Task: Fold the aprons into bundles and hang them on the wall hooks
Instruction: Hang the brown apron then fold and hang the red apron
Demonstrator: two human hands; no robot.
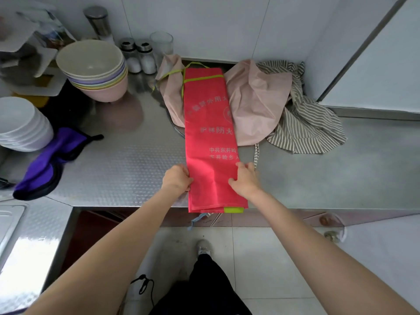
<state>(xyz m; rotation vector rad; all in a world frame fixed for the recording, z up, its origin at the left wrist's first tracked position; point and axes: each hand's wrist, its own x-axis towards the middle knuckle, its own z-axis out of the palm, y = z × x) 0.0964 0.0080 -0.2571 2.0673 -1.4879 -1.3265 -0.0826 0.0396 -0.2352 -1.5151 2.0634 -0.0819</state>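
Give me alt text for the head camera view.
Both hands, left hand and right hand, grip the edges of a red apron folded into a long strip on a steel counter. Pink apron, striped apron and stacked bowls lie behind.

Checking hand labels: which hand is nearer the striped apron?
Right. The right hand grips the red apron's right edge, beside the striped apron; the left hand holds the far, left edge.

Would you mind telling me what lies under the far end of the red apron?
The red apron overlies a crumpled pink apron, visible either side. Whatever lies beneath its middle is covered.
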